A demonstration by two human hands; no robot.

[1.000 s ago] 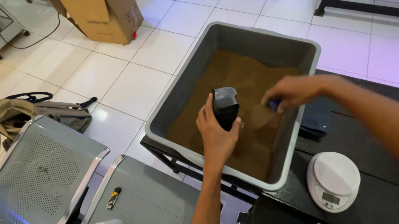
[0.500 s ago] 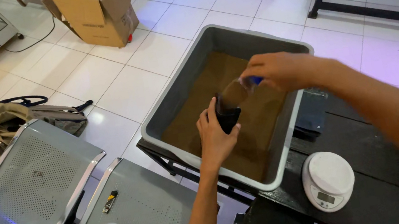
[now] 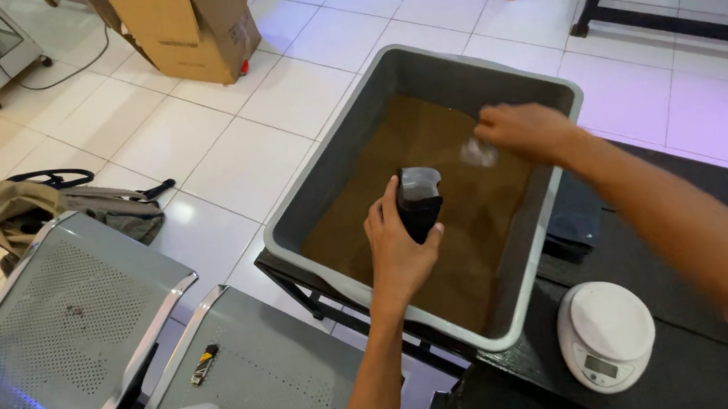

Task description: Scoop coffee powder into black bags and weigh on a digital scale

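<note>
Risk: the pouch (image 3: pixel 418 201) is gripped by one hand only, above the tub (image 3: pixel 314 193), so a slip or tilt could spill powder (image 3: pixel 449 249) over the near rim onto the bench (image 3: pixel 645 257). The scale (image 3: pixel 604 332) sits just beside the tub's near right corner, so spill may land on it too.

L hand (image 3: pixel 399 252) is wrapped around the small dark pouch, held upright over the tub's middle. R hand (image 3: pixel 523 131) is loosely closed on a blurred pale item, prob a scoop (image 3: pixel 478 152), just right of the pouch & slightly farther back, not touching it.
</note>
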